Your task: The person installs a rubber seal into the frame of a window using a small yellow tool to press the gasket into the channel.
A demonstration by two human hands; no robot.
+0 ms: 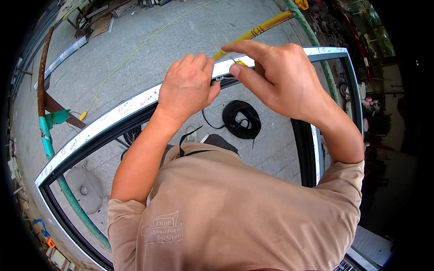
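Note:
A large window frame (135, 103), dark on the inside with printed white film on its face, spans the view in front of me. My left hand (187, 83) is closed over its far rail, fingers over the top and thumb on the inner side. Beside that thumb, a small metal piece (220, 79) sits at the rail's inner edge, partly hidden. My right hand (287, 81) is just to the right above the rail, thumb and curled fingers around a small yellow-handled tool (241, 63). Its index finger stretches forward; the tool's thin tip is blurred.
A coil of black strip (242, 103) lies on the paved floor inside the frame. Green pipes (74, 203) and a yellow bar (266, 26) are under and beyond the frame. A rusty post (44, 72) stands at left. A yellow-green cord (135, 49) crosses the floor.

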